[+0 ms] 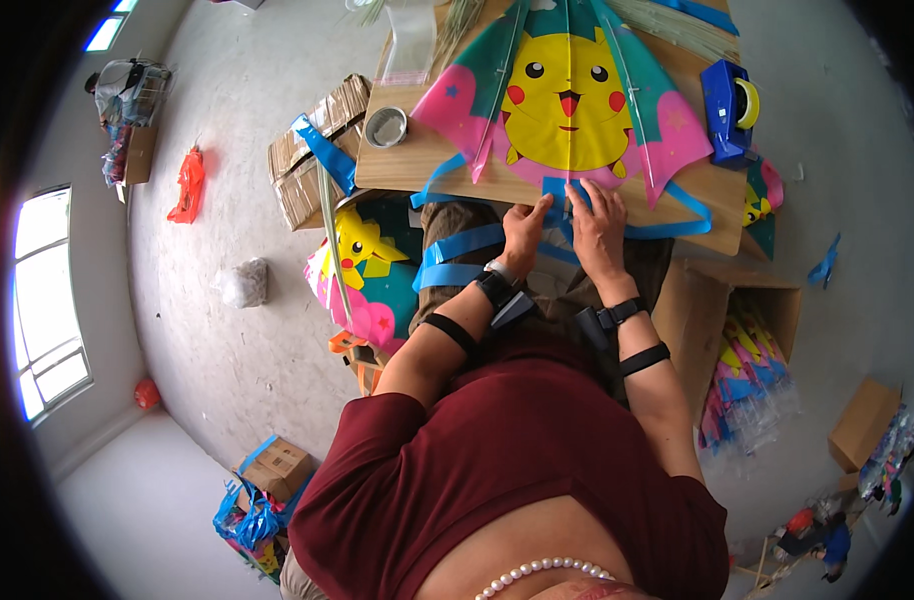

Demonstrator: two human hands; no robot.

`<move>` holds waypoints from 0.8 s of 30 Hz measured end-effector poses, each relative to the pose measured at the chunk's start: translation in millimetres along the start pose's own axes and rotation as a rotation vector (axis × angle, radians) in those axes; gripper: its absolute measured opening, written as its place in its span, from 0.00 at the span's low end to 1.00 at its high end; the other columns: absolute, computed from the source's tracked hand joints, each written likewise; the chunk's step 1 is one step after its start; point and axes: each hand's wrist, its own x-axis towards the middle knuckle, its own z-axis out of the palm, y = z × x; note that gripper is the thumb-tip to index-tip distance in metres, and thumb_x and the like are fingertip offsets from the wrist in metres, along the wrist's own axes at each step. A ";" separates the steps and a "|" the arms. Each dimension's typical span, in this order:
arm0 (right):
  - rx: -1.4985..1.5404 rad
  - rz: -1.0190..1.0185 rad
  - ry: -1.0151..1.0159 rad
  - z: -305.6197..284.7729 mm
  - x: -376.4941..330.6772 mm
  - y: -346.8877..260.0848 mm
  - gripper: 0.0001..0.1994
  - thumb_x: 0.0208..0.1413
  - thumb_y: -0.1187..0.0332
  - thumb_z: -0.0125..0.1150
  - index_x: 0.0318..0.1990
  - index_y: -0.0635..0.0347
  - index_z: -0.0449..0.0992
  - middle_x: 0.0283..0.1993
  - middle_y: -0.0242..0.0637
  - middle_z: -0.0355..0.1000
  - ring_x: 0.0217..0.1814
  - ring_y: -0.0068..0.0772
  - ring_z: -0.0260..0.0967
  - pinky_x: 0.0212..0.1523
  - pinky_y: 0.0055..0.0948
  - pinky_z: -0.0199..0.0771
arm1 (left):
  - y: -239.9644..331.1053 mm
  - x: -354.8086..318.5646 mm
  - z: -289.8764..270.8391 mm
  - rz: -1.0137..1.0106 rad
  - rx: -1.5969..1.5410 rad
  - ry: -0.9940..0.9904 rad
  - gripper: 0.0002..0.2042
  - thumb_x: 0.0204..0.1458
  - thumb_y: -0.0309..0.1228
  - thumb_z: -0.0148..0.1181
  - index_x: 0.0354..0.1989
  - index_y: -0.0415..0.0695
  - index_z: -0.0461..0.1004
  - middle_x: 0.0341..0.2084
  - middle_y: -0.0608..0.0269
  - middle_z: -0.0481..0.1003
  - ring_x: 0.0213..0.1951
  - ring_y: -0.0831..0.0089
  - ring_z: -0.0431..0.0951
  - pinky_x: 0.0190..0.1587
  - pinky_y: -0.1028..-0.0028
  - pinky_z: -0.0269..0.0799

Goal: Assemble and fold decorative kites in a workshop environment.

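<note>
A kite (567, 120) with a yellow cartoon animal on green and pink lies on the wooden table in front of me, its thin rods running lengthwise. At its near tip a blue ribbon (554, 186) crosses the table edge. My left hand (523, 238) is closed, thumb and forefinger pinched at the ribbon beside the kite's tip. Just right of it, my right hand (599, 228) bends its fingers over the ribbon and the kite's lower edge; its fingertips partly hide what they grip. More blue ribbon (677, 230) loops to the right and hangs over my lap.
A blue tape dispenser (729, 112) stands at the table's right edge; a small round container (386, 128) sits on the left. Thin sticks (667, 25) lie at the back. Beside me are another kite (367, 260), a flattened carton (317, 150) and an open box (707, 310) of packed kites.
</note>
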 end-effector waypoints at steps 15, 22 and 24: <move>-0.056 0.315 0.627 -114.0 48.7 169.4 0.19 0.72 0.70 0.59 0.67 0.58 0.74 0.55 0.48 0.76 0.56 0.49 0.74 0.57 0.47 0.74 | 1.6 -2.1 4.0 0.043 0.015 0.036 0.13 0.63 0.44 0.71 0.41 0.47 0.82 0.26 0.83 0.68 0.28 0.88 0.60 0.31 0.78 0.56; 0.111 0.601 0.480 -147.9 63.1 279.2 0.17 0.73 0.58 0.61 0.56 0.62 0.82 0.45 0.45 0.82 0.43 0.42 0.78 0.48 0.41 0.77 | 4.8 -3.8 0.6 -0.018 0.034 -0.004 0.13 0.63 0.43 0.71 0.35 0.49 0.79 0.25 0.80 0.69 0.28 0.85 0.63 0.33 0.77 0.58; 0.259 0.711 0.347 -154.3 67.7 295.3 0.17 0.72 0.58 0.62 0.52 0.65 0.83 0.40 0.40 0.84 0.41 0.33 0.79 0.47 0.35 0.77 | 3.4 -2.3 1.7 0.024 0.017 -0.001 0.12 0.63 0.43 0.71 0.35 0.49 0.79 0.25 0.80 0.69 0.28 0.85 0.63 0.33 0.77 0.58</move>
